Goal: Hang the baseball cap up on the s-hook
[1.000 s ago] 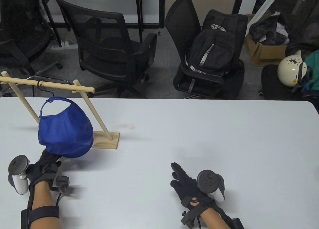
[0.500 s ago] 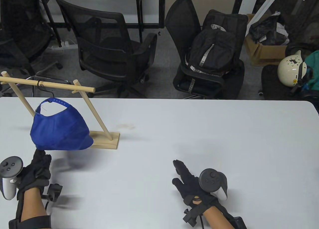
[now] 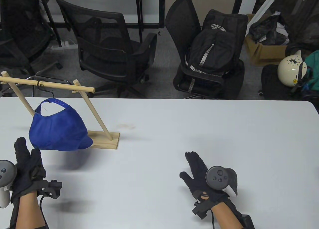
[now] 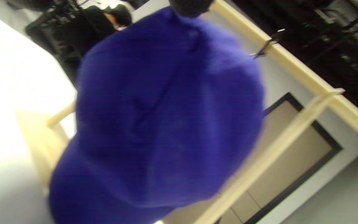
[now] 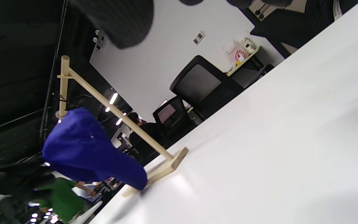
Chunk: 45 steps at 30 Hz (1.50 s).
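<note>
A blue baseball cap [image 3: 58, 132] hangs by its back strap from a black s-hook [image 3: 46, 90] on the top rod of a wooden rack [image 3: 104, 139] at the table's left. It fills the left wrist view [image 4: 166, 124] and shows in the right wrist view [image 5: 85, 152]. My left hand [image 3: 25, 159] is open, fingers up, just left of and below the cap, apart from it. My right hand [image 3: 199, 171] lies open and flat on the table, far to the right, holding nothing.
The white table [image 3: 199, 129] stretches right of the rack. Beyond its far edge stand black office chairs [image 3: 112, 49], one with a black backpack [image 3: 211, 52], and a white helmet [image 3: 290, 68] at the right.
My left hand has let go of the cap, dropped back left and opened. The cap has swung left and hangs free on the s-hook. My right hand slid slightly right.
</note>
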Tool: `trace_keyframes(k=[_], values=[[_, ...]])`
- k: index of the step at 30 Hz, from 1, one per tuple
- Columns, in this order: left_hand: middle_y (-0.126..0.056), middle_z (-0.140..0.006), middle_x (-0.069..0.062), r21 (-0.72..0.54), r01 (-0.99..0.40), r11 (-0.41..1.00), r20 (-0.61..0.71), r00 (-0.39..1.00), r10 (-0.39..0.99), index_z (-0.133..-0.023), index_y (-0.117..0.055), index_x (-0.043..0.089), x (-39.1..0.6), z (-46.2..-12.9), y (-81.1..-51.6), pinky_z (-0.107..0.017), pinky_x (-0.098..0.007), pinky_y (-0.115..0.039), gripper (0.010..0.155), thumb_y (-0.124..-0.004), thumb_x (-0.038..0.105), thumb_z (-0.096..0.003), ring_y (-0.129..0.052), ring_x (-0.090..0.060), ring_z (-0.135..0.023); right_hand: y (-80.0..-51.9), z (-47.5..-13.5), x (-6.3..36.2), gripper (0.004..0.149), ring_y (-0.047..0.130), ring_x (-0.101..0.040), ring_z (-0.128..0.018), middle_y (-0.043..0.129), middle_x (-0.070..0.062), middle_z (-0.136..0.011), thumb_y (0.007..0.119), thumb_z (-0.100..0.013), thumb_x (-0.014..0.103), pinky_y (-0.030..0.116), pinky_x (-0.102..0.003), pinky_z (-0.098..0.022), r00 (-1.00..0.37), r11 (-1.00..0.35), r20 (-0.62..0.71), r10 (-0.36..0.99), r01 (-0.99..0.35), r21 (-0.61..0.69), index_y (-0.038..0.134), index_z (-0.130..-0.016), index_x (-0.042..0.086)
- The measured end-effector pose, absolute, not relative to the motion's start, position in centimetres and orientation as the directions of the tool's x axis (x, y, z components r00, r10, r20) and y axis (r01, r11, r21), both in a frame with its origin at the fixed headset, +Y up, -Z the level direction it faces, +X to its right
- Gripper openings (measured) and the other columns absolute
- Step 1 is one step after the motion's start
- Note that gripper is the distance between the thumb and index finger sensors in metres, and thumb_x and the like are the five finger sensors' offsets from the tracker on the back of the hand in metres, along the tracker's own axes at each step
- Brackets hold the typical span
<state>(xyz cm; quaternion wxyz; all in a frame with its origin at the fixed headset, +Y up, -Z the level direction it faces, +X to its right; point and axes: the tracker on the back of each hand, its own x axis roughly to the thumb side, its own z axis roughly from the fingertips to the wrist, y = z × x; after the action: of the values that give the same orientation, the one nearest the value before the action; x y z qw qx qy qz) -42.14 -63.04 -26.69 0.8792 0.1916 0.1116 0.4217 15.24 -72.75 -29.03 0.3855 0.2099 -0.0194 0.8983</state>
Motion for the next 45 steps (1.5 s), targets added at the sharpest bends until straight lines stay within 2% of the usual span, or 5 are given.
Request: trace_keyframes(k=[8, 13, 28, 36, 45], values=[[-0.026, -0.127, -0.037, 0.406, -0.674, 0.618, 0.170, 0.720, 0.673, -0.123, -0.030, -0.001, -37.3, -24.8, -59.5, -0.067, -0.082, -0.044, 0.075, -0.069, 0.027, -0.0640, -0.029, -0.067, -0.112, -72.2, -29.2, 16.0, 0.085, 0.028, -0.073, -0.094, 0.027, -0.051, -0.106, 0.072, -0.054, 0.043, 0.030, -0.082, -0.058, -0.715, -0.786, 0.374, 0.591, -0.614, 0.068, 0.033, -0.110, -0.009], [-0.028, -0.128, -0.036, 0.355, -0.654, 0.668, 0.268, 0.755, 0.598, -0.123, -0.033, 0.000, -34.1, -23.7, -59.4, -0.067, -0.082, -0.043, 0.078, -0.071, 0.032, -0.0633, -0.030, -0.067, -0.112, -72.2, -29.4, 16.1, 0.087, 0.025, -0.073, -0.095, 0.026, -0.050, -0.106, 0.071, -0.054, 0.046, 0.027, -0.082, -0.058, -0.769, -0.836, 0.364, 0.526, -0.547, 0.051, 0.033, -0.110, -0.008], [-0.032, -0.128, -0.034, 0.300, -0.411, 0.861, 0.332, 0.891, 0.310, -0.123, -0.039, 0.003, -25.9, -23.6, -65.8, -0.067, -0.079, -0.032, 0.083, -0.075, 0.041, -0.0586, -0.030, -0.064, -0.113, -73.2, -29.3, 15.5, 0.090, 0.022, -0.072, -0.095, 0.023, -0.050, -0.107, 0.070, -0.053, 0.051, 0.024, -0.083, -0.057, -0.857, -0.918, 0.337, 0.388, -0.391, 0.064, 0.032, -0.111, -0.007], [-0.030, -0.127, -0.035, 0.162, -0.266, 0.950, 0.316, 0.926, 0.206, -0.124, -0.037, 0.004, -23.9, -24.5, -69.7, -0.066, -0.080, -0.032, 0.089, -0.072, 0.050, -0.0562, -0.030, -0.066, -0.112, -73.8, -29.2, 15.0, 0.093, 0.019, -0.072, -0.095, 0.020, -0.050, -0.106, 0.069, -0.053, 0.053, 0.023, -0.083, -0.056, -0.864, -0.921, 0.320, 0.388, -0.371, 0.116, 0.026, -0.111, -0.006], [-0.024, -0.128, -0.036, -0.054, -0.071, 0.996, 0.243, 0.967, 0.082, -0.125, -0.029, 0.006, -23.2, -25.8, -72.8, -0.058, -0.089, -0.038, 0.096, -0.063, 0.062, -0.0551, -0.031, -0.074, -0.109, -74.9, -29.4, 14.7, 0.095, 0.011, -0.072, -0.094, 0.012, -0.050, -0.105, 0.066, -0.053, 0.055, 0.020, -0.083, -0.055, -0.884, -0.917, 0.270, 0.381, -0.324, 0.235, 0.021, -0.112, -0.004]])
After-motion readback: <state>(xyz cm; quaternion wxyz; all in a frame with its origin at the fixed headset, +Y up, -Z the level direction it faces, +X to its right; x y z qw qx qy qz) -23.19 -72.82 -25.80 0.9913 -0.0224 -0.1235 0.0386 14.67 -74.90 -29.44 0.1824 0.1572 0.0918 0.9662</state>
